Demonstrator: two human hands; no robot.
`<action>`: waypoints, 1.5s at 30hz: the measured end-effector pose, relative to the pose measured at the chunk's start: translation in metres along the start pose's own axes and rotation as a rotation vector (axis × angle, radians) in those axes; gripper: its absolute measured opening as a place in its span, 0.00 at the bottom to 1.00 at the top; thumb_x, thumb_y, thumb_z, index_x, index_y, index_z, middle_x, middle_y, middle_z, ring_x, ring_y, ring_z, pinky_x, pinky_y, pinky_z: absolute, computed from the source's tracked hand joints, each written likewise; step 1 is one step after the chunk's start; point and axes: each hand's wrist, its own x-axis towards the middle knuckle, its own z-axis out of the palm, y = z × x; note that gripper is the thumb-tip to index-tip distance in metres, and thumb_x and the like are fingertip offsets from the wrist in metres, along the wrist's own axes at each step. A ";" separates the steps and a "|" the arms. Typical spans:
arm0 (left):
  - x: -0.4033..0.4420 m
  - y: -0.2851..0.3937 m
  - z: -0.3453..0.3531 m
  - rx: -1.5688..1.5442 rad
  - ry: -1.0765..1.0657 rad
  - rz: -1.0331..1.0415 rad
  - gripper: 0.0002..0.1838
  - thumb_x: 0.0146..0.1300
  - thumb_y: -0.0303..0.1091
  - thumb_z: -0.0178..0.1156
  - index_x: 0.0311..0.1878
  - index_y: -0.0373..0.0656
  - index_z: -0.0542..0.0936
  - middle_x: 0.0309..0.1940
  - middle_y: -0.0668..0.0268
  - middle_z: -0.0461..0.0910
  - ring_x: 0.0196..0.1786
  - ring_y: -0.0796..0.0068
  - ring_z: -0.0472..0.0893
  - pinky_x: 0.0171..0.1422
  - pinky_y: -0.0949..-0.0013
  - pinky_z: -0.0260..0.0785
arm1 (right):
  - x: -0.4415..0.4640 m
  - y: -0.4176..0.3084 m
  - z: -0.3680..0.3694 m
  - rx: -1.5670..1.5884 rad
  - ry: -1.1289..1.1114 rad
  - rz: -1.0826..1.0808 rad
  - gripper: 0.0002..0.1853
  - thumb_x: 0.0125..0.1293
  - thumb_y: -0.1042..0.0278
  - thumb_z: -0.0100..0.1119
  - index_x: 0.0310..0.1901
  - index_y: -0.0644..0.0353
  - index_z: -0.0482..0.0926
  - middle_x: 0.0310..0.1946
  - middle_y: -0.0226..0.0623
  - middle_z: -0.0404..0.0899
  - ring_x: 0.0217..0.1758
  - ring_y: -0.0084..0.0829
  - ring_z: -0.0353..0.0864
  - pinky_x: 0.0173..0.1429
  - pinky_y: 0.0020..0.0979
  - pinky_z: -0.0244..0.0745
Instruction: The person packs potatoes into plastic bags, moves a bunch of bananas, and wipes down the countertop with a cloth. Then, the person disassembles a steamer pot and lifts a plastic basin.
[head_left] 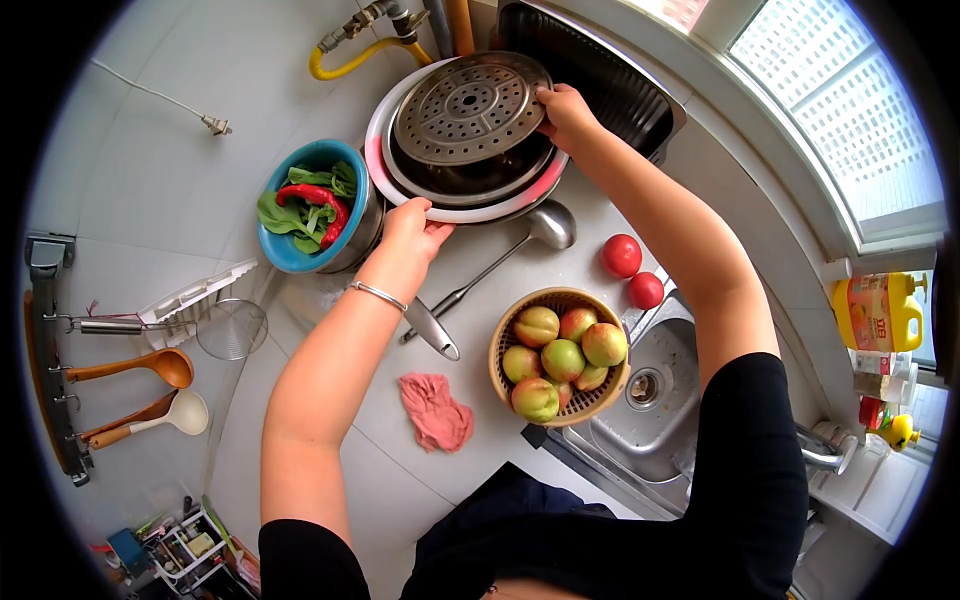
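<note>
My right hand (pixel 568 115) pinches the edge of a round perforated metal steamer plate (pixel 470 135), which lies tilted over a stack of basins. Beneath the plate are a metal bowl (pixel 545 170) and a white-and-pink basin (pixel 376 150). At the near rim of that basin, my left hand (pixel 410 235) grips with thumb and fingers. A blue bowl (pixel 285 258) with green leaves and red peppers (pixel 335 215) sits left of my left hand. A steel ladle (pixel 552 225) lies just below the basins, and a metal handle (pixel 432 330) shows near my left wrist.
A tan basket (pixel 497 345) of fruit stands beside the sink (pixel 650 440). Two tomatoes (pixel 622 256) and a pink cloth (pixel 437 412) lie on the counter. A dark ribbed rack (pixel 610 75) is behind my right hand. Utensils, including a strainer (pixel 232 329), hang at left.
</note>
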 end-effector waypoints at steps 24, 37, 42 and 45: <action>0.015 0.019 0.001 0.162 0.290 0.090 0.10 0.57 0.23 0.54 0.43 0.42 0.72 0.36 0.66 0.70 0.40 0.71 0.72 0.47 0.64 0.68 | -0.011 -0.029 0.001 -0.002 -0.114 -0.044 0.09 0.66 0.72 0.49 0.44 0.68 0.71 0.39 0.42 0.77 0.42 0.36 0.79 0.50 0.39 0.79; -0.003 0.014 0.010 0.315 0.358 0.345 0.09 0.53 0.24 0.63 0.35 0.29 0.76 0.33 0.57 0.79 0.27 0.69 0.78 0.29 0.70 0.72 | -0.008 -0.041 -0.018 0.021 -0.125 -0.067 0.07 0.67 0.71 0.48 0.41 0.64 0.73 0.36 0.38 0.78 0.39 0.32 0.79 0.47 0.38 0.78; 0.002 0.015 0.008 0.458 0.291 0.334 0.11 0.52 0.25 0.62 0.37 0.28 0.75 0.34 0.56 0.79 0.29 0.69 0.79 0.29 0.70 0.73 | -0.009 -0.045 -0.021 0.001 -0.115 -0.090 0.07 0.68 0.70 0.47 0.41 0.64 0.73 0.35 0.37 0.79 0.38 0.32 0.79 0.47 0.38 0.78; 0.004 0.020 0.010 0.480 0.232 0.318 0.11 0.52 0.24 0.60 0.38 0.28 0.74 0.35 0.55 0.78 0.31 0.69 0.79 0.29 0.70 0.73 | -0.010 -0.048 -0.021 -0.009 -0.093 -0.091 0.08 0.68 0.70 0.47 0.41 0.64 0.73 0.36 0.38 0.79 0.40 0.32 0.79 0.47 0.38 0.78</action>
